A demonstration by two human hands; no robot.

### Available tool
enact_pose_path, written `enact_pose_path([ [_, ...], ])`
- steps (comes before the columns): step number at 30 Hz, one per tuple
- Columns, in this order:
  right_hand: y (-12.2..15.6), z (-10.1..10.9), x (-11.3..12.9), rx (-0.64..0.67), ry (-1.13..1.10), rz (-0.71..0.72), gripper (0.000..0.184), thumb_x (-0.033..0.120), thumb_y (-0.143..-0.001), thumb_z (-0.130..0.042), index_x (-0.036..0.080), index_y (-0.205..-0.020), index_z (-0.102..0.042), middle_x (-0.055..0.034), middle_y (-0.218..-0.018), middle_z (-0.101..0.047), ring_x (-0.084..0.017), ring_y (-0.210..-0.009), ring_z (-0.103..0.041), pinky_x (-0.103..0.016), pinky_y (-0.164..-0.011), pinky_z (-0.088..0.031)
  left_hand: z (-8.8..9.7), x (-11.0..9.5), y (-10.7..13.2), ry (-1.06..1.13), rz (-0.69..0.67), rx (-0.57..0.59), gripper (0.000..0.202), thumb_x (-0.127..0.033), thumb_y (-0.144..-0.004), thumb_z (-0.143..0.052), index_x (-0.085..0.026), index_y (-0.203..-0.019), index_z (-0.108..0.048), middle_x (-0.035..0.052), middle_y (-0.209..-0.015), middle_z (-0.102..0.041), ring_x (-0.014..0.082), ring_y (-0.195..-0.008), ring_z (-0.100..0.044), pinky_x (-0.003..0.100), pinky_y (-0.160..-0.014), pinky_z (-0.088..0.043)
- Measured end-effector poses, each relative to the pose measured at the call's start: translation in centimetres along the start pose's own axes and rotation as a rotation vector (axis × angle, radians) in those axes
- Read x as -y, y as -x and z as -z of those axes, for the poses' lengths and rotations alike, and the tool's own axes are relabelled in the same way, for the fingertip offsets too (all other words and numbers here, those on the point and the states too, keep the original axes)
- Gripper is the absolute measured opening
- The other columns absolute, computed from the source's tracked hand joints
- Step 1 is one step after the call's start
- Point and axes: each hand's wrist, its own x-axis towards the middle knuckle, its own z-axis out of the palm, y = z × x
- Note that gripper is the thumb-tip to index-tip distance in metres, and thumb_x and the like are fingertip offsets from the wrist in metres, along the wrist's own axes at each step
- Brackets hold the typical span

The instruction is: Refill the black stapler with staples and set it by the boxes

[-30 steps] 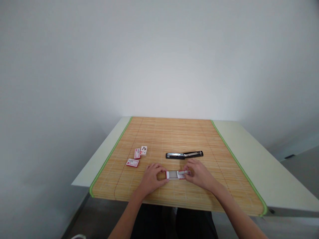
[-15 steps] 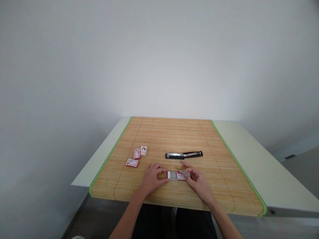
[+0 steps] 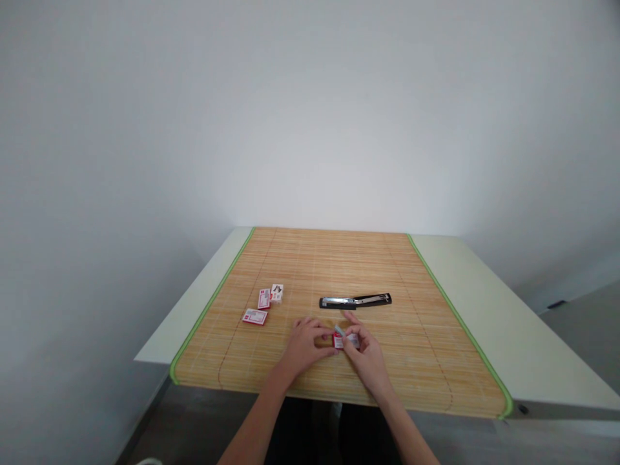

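Observation:
A small red and white staple box [image 3: 338,343] lies on the mat near its front edge. My left hand [image 3: 304,347] grips the box's left end between thumb and fingers. In my right hand [image 3: 368,361] a short grey strip of staples [image 3: 340,330] is pinched, tilted over the top of the box. The right fingers also cover part of the box's right side. Just beyond the hands lies a black stapler [image 3: 338,303], swung wide open with its metal channel showing.
To the left of the hands lie a white box with a dark picture [image 3: 276,292] and two red and white boxes, one upright-turned [image 3: 264,298] and one nearer [image 3: 254,316]. A green-edged bamboo mat [image 3: 334,258] covers the white table [image 3: 489,310]. A wall stands behind.
The box's inner tray, partly slid out before, is now pushed in. My right hand has moved left, closer to my left hand, with the strip still in it.

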Motion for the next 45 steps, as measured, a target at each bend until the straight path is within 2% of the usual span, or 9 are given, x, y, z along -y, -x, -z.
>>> enact_pose_path([
  [4, 0.3, -0.2, 0.1, -0.026, 0.038, 0.019, 0.016, 0.041, -0.088, -0.071, 0.026, -0.086, -0.065, -0.0105, -0.152, -0.055, -0.033, -0.145, -0.047, -0.056, -0.119, -0.037, 0.0, -0.2, 0.0, 0.025, -0.011, -0.006, 0.035, -0.056, -0.079, -0.083, -0.039, -0.108, -0.078, -0.0001, -0.101, -0.072, 0.0247, -0.102, -0.06, 0.041, -0.096, -0.037],
  [9, -0.3, 0.9, 2.2, -0.011, 0.147, 0.108, 0.011, 0.036, -0.088, -0.07, 0.026, -0.09, -0.065, -0.01, -0.15, -0.057, -0.032, -0.141, -0.051, -0.055, -0.117, -0.039, 0.1, 0.5, 0.2, 0.156, -0.006, -0.076, 0.057, -0.061, -0.073, -0.085, -0.035, -0.122, -0.072, 0.0007, -0.101, -0.07, 0.0236, -0.098, -0.062, 0.039, -0.092, -0.044],
  [11, -1.7, 1.7, 3.3, 0.006, 0.224, 0.207, 0.009, 0.032, -0.089, -0.069, 0.027, -0.094, -0.066, -0.0097, -0.148, -0.058, -0.03, -0.138, -0.053, -0.055, -0.118, -0.039, 0.0, 1.0, -0.2, 0.204, 0.042, -0.164, 0.045, -0.059, -0.083, -0.077, -0.031, -0.118, -0.071, 0.0022, -0.102, -0.069, 0.0224, -0.095, -0.063, 0.037, -0.088, -0.047],
  [13, -3.8, 2.4, 4.1, 0.044, 0.308, 0.317, 0.008, 0.029, -0.088, -0.068, 0.027, -0.096, -0.066, -0.0091, -0.144, -0.061, -0.029, -0.137, -0.054, -0.054, -0.118, -0.039, -0.2, 1.5, -0.9, 0.189, 0.089, -0.275, 0.032, -0.052, -0.092, -0.068, -0.028, -0.114, -0.069, 0.0042, -0.108, -0.068, 0.023, -0.101, -0.062, 0.038, -0.092, -0.048],
  [16, -7.7, 2.7, 4.6, 0.122, 0.428, 0.446, 0.01, 0.024, -0.086, -0.068, 0.027, -0.095, -0.067, -0.0088, -0.138, -0.064, -0.028, -0.135, -0.055, -0.051, -0.117, -0.041, -0.4, 1.9, -2.6, 0.072, 0.111, -0.362, 0.037, -0.043, -0.093, -0.068, -0.028, -0.127, -0.063, 0.0065, -0.125, -0.064, 0.0262, -0.12, -0.057, 0.044, -0.106, -0.043],
  [19, -11.2, 2.5, 4.2, 0.213, 0.531, 0.498, 0.014, 0.021, -0.081, -0.069, 0.026, -0.093, -0.069, -0.0083, -0.137, -0.065, -0.027, -0.135, -0.054, -0.05, -0.117, -0.041, -0.5, 1.9, -4.2, -0.055, 0.1, -0.322, 0.05, -0.041, -0.09, -0.072, -0.032, -0.137, -0.057, 0.0064, -0.142, -0.056, 0.0286, -0.133, -0.048, 0.048, -0.113, -0.037],
  [23, -13.4, 2.2, 3.3, 0.294, 0.593, 0.463, 0.013, 0.018, -0.077, -0.071, 0.025, -0.088, -0.071, -0.0078, -0.136, -0.066, -0.028, -0.135, -0.054, -0.049, -0.117, -0.04, -0.4, 1.8, -5.4, -0.112, 0.105, -0.248, 0.038, -0.041, -0.093, -0.068, -0.034, -0.129, -0.062, 0.003, -0.153, -0.05, 0.0286, -0.14, -0.041, 0.048, -0.115, -0.034],
  [33, -13.2, 2.4, 2.8, 0.343, 0.597, 0.442, 0.014, 0.018, -0.076, -0.073, 0.026, -0.087, -0.073, -0.0061, -0.134, -0.068, -0.029, -0.128, -0.059, -0.05, -0.115, -0.038, -0.2, 2.2, -5.5, -0.078, 0.114, -0.236, 0.034, -0.041, -0.09, -0.072, -0.035, -0.124, -0.068, -0.0011, -0.153, -0.051, 0.0267, -0.14, -0.041, 0.047, -0.116, -0.032],
  [45, -13.5, 2.3, 2.8, 0.357, 0.662, 0.487, 0.013, 0.021, -0.078, -0.072, 0.026, -0.09, -0.072, -0.006, -0.124, -0.073, -0.029, -0.12, -0.063, -0.051, -0.115, -0.035, -0.3, 2.3, -5.5, -0.076, 0.116, -0.228, 0.035, -0.041, -0.09, -0.072, -0.035, -0.125, -0.068, -0.0004, -0.148, -0.056, 0.0258, -0.138, -0.043, 0.045, -0.115, -0.033],
])
